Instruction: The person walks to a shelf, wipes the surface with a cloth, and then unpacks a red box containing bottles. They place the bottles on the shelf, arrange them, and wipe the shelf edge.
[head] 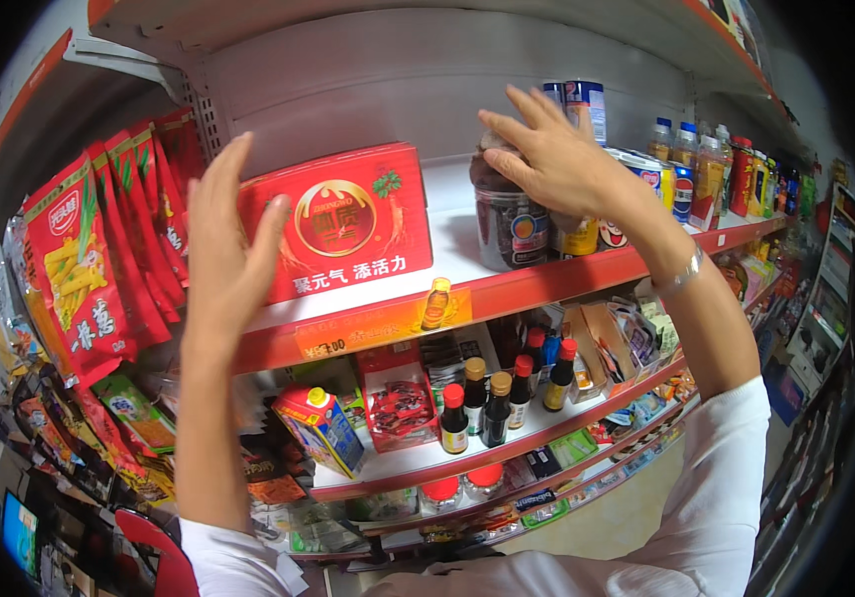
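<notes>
On a white metal store shelf with a red front edge (pixel 584 274) stands a red carton (pixel 390 216) with gold and white print. My left hand (pixel 237 231) is at the carton's left end, fingers raised and spread, holding nothing; whether it touches the carton is unclear. To the carton's right is a dark-filled plastic jar (pixel 513 235) with a brownish cover over its top. My right hand (pixel 547 153), with a bracelet at the wrist, is spread over and in front of that jar's top, with no grip on it visible. Behind it are blue cans (pixel 589 104).
Red snack bags (pixel 77 276) hang at the left. Drink bottles (pixel 709 175) line the shelf at the right. On the shelf below are small sauce bottles (pixel 498 410), a blue and yellow carton (pixel 323 433) and a red box of packets (pixel 401 414). Another shelf overhangs above.
</notes>
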{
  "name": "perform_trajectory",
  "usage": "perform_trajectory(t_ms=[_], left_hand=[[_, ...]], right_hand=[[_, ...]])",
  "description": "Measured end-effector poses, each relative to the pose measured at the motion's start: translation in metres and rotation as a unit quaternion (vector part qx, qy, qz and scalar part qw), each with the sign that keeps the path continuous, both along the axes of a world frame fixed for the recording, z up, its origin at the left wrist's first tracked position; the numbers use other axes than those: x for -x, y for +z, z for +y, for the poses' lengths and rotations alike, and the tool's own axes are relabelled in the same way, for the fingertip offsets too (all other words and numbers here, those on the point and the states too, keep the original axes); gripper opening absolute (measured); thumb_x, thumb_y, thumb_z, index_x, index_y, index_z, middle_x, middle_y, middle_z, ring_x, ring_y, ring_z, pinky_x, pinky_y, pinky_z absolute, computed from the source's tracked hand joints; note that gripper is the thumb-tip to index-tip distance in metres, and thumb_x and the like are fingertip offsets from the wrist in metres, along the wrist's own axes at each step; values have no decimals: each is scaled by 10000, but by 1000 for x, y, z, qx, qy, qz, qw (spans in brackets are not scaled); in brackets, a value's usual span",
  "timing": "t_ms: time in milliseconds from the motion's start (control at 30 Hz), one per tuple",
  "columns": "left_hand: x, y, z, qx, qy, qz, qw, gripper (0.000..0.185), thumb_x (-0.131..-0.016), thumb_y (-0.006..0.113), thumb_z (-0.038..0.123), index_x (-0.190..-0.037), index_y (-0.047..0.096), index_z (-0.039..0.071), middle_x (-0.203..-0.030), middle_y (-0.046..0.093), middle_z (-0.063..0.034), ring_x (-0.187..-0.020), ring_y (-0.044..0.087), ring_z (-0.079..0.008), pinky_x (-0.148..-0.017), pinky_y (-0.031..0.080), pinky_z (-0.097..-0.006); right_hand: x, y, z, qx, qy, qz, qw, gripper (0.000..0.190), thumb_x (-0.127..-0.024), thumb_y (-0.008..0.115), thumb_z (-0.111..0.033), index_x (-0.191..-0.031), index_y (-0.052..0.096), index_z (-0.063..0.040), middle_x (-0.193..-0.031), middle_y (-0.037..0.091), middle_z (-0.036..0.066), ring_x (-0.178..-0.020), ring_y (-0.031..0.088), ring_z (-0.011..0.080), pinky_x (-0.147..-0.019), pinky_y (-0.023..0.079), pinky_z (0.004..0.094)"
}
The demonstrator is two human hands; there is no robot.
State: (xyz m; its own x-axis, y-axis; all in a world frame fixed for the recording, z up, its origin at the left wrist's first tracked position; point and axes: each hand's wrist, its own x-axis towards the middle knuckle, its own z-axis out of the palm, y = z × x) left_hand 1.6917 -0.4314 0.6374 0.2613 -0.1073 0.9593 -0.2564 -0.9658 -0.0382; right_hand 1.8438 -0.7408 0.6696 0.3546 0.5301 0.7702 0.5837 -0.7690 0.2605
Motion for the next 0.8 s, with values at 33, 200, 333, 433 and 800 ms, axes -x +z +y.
perform_trajectory(t_ms=[33, 200, 333, 433, 800], left_hand=[[7, -3, -21, 51, -80, -1, 996, 559, -977, 669, 229, -1464, 510, 5, -1498, 527, -198, -1403, 493, -321, -1188, 343, -449], [32, -26, -80, 6, -226, 64, 972, 419, -950, 680, 139, -1332, 628, -22, -1377, 626, -204, -1293, 586, -329, -1150, 391, -437], [48, -61, -95, -19, -148, 116, 982, 443, -957, 668, 182, -1277, 604, -117, -1364, 595, -295, -1264, 567, -438, -1134, 378, -550], [84, -73, -125, -28, -96, 138, 985, 454, -961, 625, 132, -1344, 577, -109, -1388, 586, -292, -1287, 564, -456, -1125, 415, -510], [125, -90, -124, -67, -114, 89, 987, 493, -877, 745, 135, -1308, 609, -60, -1339, 609, -249, -1225, 607, -422, -1078, 456, -544]], right_hand=[[6, -5, 1, -7, 43, -133, 990, 480, -1000, 571, -399, -1349, 623, -74, -1538, 463, 185, -1413, 474, 347, -1178, 230, 699], [91, -56, 57, 207, 310, -180, 910, 162, -767, 646, -175, -799, 753, -57, -889, 719, 89, -1042, 674, 251, -1144, 342, 660], [110, -80, 67, 230, 323, -135, 908, 207, -836, 640, -183, -944, 739, -38, -943, 720, 164, -1048, 687, 346, -1132, 340, 695], [121, -88, 61, 189, 412, -34, 891, 307, -880, 631, -213, -1127, 695, -43, -1127, 689, 193, -1199, 612, 386, -1129, 325, 714], [148, -82, 55, 248, 492, 101, 828, 355, -801, 736, -201, -1128, 688, -70, -1044, 695, 52, -1159, 601, 276, -1218, 190, 668]])
